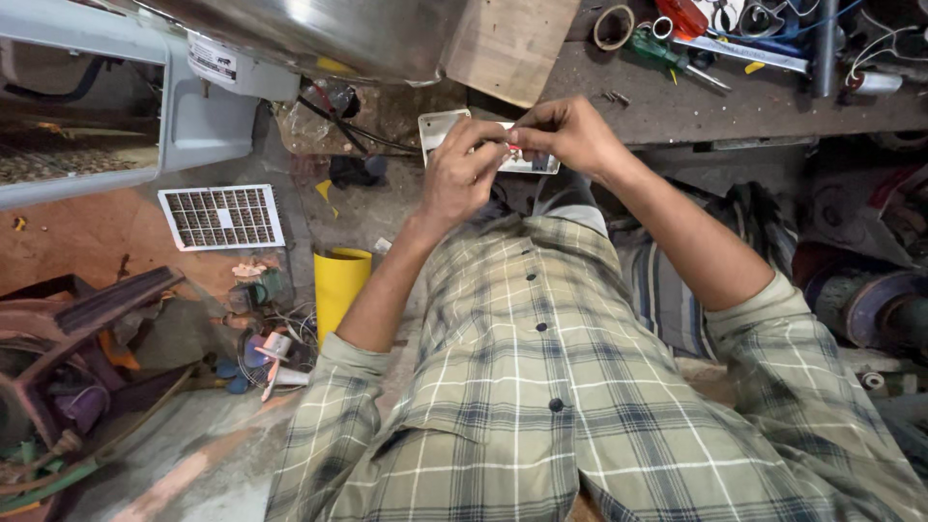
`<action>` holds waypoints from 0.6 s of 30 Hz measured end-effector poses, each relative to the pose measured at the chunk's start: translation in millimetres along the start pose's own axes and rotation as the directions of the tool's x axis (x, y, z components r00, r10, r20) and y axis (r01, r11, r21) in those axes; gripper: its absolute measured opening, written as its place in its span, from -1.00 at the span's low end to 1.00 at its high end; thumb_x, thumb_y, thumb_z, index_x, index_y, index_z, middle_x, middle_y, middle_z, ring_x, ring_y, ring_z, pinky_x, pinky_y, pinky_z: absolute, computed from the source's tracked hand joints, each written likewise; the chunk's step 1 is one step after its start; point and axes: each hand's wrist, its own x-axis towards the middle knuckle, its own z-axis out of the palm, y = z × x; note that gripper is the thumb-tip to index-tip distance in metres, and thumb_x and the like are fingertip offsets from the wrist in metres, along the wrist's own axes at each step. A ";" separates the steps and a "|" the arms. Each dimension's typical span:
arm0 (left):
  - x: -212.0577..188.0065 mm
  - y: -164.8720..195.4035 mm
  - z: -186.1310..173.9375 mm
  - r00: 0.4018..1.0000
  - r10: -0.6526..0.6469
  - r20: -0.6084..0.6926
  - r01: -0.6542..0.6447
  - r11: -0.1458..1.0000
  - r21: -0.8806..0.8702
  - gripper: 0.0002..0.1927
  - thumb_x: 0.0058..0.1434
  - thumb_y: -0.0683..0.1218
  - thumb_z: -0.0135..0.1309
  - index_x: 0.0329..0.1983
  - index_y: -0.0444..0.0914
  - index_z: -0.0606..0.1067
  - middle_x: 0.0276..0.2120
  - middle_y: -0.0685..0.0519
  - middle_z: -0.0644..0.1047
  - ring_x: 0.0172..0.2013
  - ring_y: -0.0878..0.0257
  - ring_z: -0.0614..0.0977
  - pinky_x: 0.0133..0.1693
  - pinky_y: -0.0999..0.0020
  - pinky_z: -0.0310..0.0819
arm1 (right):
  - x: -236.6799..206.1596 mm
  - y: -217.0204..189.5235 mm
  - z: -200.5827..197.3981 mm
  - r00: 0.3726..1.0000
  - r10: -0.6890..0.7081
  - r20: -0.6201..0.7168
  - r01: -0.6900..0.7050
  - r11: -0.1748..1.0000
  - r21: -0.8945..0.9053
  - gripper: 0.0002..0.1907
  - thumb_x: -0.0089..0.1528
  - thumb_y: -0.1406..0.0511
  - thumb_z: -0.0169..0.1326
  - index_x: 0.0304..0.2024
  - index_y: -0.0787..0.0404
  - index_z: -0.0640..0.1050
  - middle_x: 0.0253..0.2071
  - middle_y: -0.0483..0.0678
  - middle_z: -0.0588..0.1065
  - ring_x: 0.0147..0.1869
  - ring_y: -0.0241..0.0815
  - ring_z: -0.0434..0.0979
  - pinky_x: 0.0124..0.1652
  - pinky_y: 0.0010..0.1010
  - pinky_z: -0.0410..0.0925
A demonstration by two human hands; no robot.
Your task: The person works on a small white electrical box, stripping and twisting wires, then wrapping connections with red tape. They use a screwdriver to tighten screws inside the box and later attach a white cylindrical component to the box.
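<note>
I hold a small flat white rectangular plate (pixel 440 129) in front of my chest, over the edge of a dark workbench (pixel 735 101). My left hand (pixel 459 174) grips its lower left part from beneath. With fingertips pinched together, my right hand (pixel 570 130) rests on the plate's upper right part at a small red piece (pixel 509 149). Both hands cover most of the plate. My checked shirt fills the lower part of the view.
The workbench carries a tape roll (pixel 613 26), a green screwdriver (pixel 667 53) and several other tools. On the floor to the left stand a yellow tube (pixel 338 285) and a white grille (pixel 220 216), with scrap parts nearby. A metal casing (pixel 319 34) is overhead.
</note>
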 end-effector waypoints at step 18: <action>-12.4 -56.0 31.7 0.824 -0.492 0.283 0.541 0.530 -0.653 -0.93 0.26 -0.26 0.16 -0.28 -0.37 0.51 -0.23 0.03 0.60 -0.18 0.31 0.60 -0.06 0.40 0.49 | -20.5 -14.6 -1.9 0.640 -0.748 0.174 0.609 0.357 -0.708 -0.70 0.20 0.36 0.29 -0.01 0.17 0.63 -0.10 0.00 0.57 -0.11 0.04 0.60 -0.18 -0.19 0.44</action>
